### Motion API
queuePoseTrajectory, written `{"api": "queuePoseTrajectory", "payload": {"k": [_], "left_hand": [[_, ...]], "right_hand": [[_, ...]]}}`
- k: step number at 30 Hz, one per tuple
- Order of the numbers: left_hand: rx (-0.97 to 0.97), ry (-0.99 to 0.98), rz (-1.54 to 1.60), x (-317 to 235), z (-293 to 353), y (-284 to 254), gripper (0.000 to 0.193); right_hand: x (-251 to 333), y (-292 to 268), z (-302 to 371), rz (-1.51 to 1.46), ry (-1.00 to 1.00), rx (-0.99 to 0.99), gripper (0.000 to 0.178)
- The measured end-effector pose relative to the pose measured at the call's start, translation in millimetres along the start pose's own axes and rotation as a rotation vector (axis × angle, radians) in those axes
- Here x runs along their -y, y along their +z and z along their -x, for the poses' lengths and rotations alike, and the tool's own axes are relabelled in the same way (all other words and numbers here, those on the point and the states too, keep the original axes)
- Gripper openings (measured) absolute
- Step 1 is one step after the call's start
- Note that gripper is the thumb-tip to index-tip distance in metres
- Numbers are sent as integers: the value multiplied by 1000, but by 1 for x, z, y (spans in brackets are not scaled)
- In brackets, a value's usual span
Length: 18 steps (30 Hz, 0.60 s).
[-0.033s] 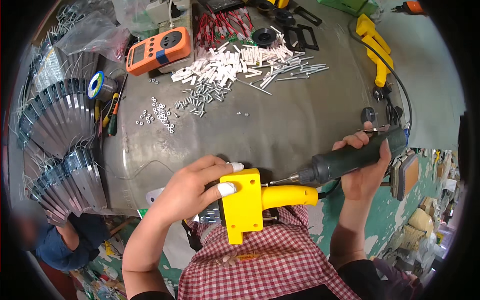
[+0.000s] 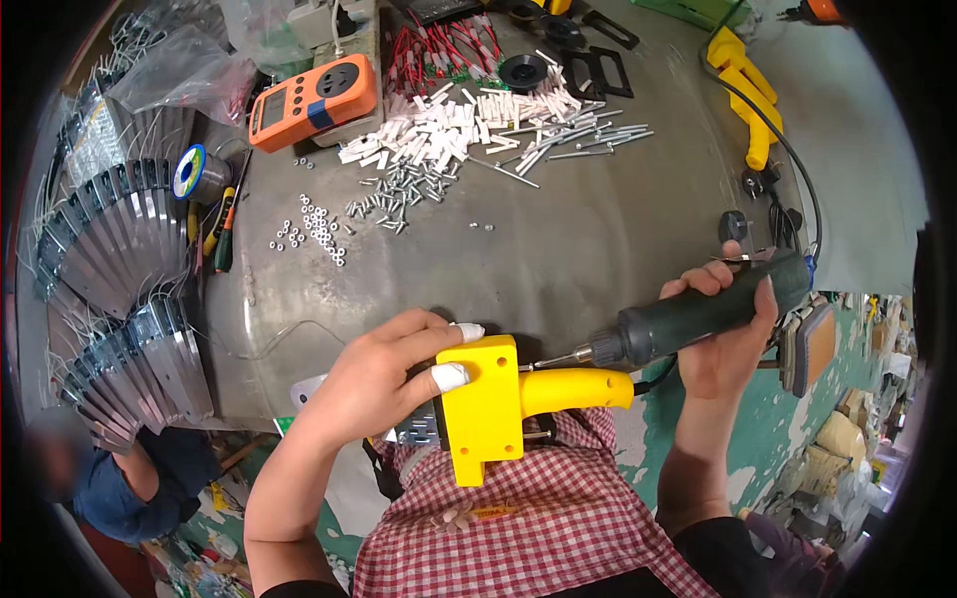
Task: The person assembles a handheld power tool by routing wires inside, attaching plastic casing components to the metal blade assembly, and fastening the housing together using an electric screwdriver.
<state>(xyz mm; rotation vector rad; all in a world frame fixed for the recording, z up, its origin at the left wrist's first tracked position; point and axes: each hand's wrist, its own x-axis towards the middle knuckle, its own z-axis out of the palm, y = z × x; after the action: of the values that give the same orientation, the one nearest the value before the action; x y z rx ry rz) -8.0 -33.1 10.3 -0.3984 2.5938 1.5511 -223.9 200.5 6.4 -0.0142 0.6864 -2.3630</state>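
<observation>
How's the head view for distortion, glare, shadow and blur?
Head view: black fisheye rim, metal tabletop edges bowed; same head view: pale sheen near the tabletop's left edge, dark shadow just beyond the yellow plastic tool housing; head view again: electric screwdriver fairly sharp, head of the co-worker at lower left blurred.

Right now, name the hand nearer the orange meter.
Left. The left hand, on the yellow housing, is below the orange meter in frame; the right hand, holding the power screwdriver, is farther right.
</observation>
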Motion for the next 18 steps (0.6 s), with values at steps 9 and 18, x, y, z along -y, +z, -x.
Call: {"api": "queuePoseTrajectory", "payload": {"k": [9,18], "left_hand": [[106,83,15,3,3,-14,63],[-36,66,18,-34,17,-34,54]], "right_hand": [[-30,7,6,-51,22,-42,37],[-17,32,-5,-122,74,9,39]]}}
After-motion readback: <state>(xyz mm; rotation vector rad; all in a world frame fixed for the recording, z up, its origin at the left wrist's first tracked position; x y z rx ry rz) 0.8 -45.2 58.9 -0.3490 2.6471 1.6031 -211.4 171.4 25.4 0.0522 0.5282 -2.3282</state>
